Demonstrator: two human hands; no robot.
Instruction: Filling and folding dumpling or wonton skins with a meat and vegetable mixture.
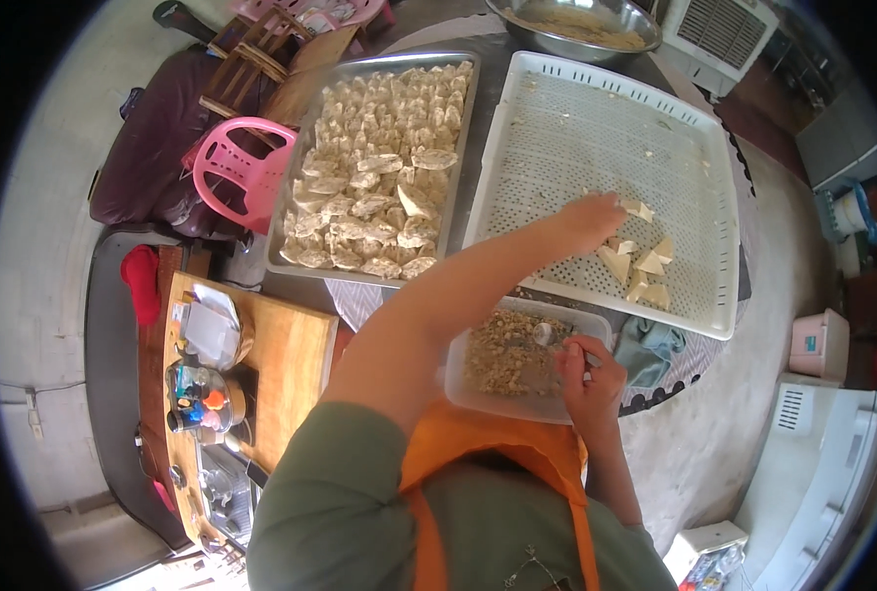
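My left hand [592, 220] reaches across into the white perforated plastic tray [542, 148]. Its fingertips are at a pale wedge that looks like tofu [638, 210]; whether they grip it is hidden. Several more wedges [652, 262] lie just beyond and below that hand. Closer to my body, my right hand [592, 377] holds a metal spoon [547, 334] by its handle. The spoon's bowl rests in crumbly brown filling [508, 354] inside a translucent plastic tub [475, 406]. To the left, a metal tray [370, 279] is packed with filled wedges [379, 199].
A steel bowl [586, 48] with tan contents stands at the far table edge. A blue-green cloth [645, 351] lies beside the tub. Left of the table are a pink plastic chair [242, 170] and a wooden table [283, 354] with containers. An air cooler [719, 41] stands far right.
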